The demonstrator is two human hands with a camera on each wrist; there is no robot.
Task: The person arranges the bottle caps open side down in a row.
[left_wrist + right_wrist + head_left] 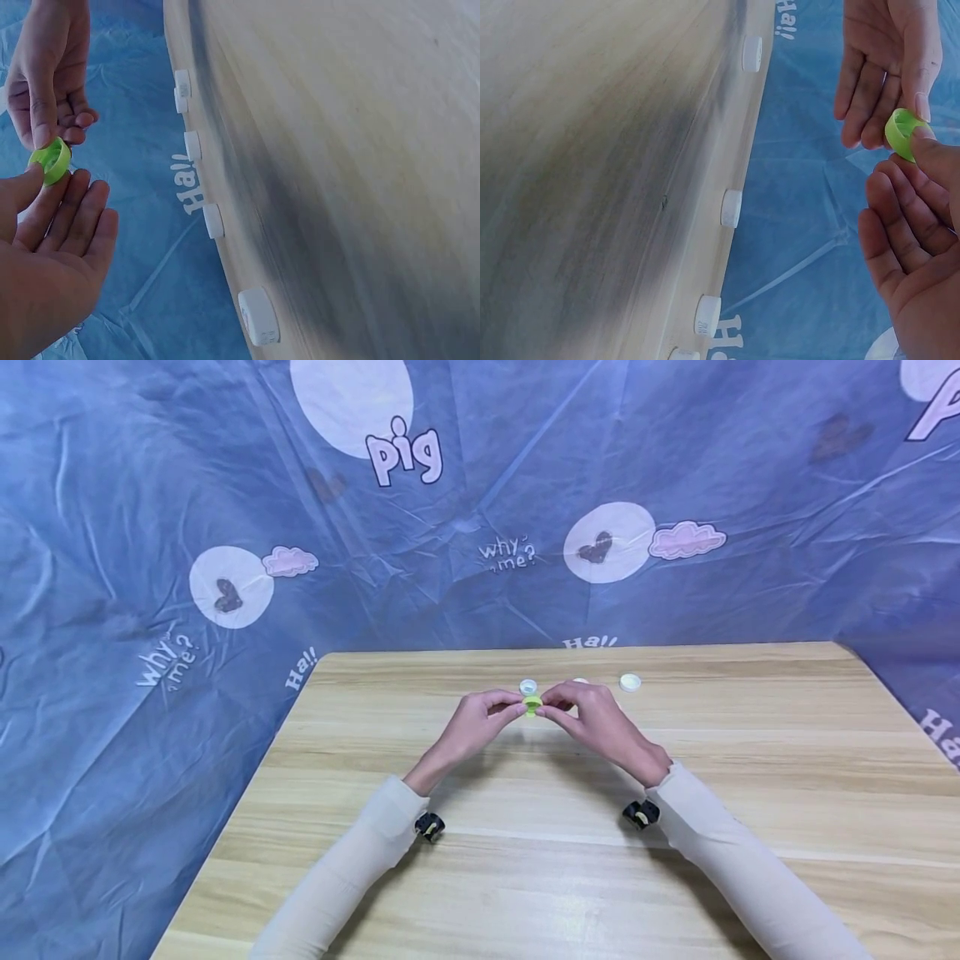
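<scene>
A small lime-green bottle cap [532, 702] is held up above the far part of the table, between both hands. My left hand [474, 722] pinches its left side with thumb and forefinger. On the opposite side, my right hand [596, 718] pinches it the same way. Both wrist views show the green cap [58, 166] tilted, its hollow side visible and the fingertips at its rim. The other fingers of each hand are loosely bent beside it. Just beyond lies a white cap [528, 687], and another white cap [630, 682] lies farther right.
The wooden table [525, 877] ends behind the hands at a blue printed cloth [450, 602]. Several white caps stand in a row along its far edge, including a larger-looking one [259, 316] in the left wrist view. The right hand partly hides one white cap [581, 680].
</scene>
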